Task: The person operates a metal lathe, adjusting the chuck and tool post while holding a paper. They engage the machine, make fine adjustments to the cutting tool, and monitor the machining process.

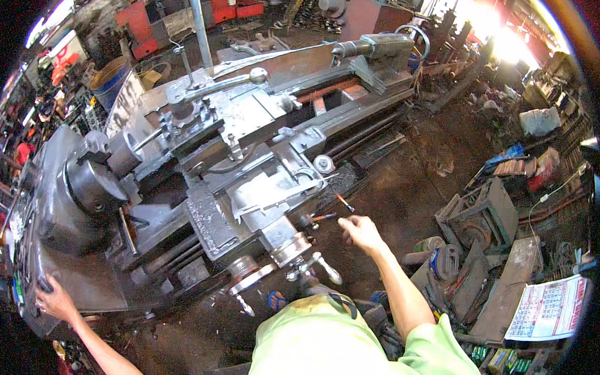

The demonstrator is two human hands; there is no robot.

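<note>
A metal lathe fills the middle and left, its dark chuck gripping a grey hollow cylinder. A boring bar points into the cylinder's mouth from the tool post. At the lower left, my left hand is closed around a dark knob on the headstock's front. My right hand is raised off the carriage's right side, fingers loosely curled and apart, nothing visible in them. Close to its fingertips are an orange-tipped lever and a shorter lever. Handwheels stick out toward me.
Metal chips coat the carriage tray. The tailstock stands at the bed's far right end. Scrap, a boxy metal frame and a printed sheet lie on the right. A blue drum stands behind the lathe.
</note>
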